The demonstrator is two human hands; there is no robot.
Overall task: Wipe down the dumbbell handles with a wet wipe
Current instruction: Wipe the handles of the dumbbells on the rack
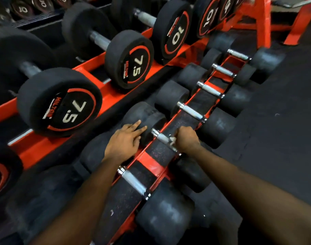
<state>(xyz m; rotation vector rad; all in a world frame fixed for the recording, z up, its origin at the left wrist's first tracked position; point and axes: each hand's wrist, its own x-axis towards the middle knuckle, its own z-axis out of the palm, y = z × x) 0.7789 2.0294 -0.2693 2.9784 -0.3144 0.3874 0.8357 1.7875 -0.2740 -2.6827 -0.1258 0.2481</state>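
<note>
A row of small black dumbbells with silver handles lies across the lowest tier of the red rack (151, 161). My right hand (186, 140) grips one silver handle (162, 137), and a bit of white wet wipe (172, 140) shows between the fingers and the bar. My left hand (124, 142) rests with straight fingers on that dumbbell's left black head (147, 117). The nearest dumbbell's handle (133, 182) lies bare just below my arms. Several more handles, such as the one above my right hand (191, 111), line up toward the far right.
On the upper tier sit larger black dumbbells marked 7.5 (69, 106) and 10 (176, 30) on red rails. Dark rubber floor (283, 121) spreads to the right of the rack. A red frame leg (260, 23) stands at the far right.
</note>
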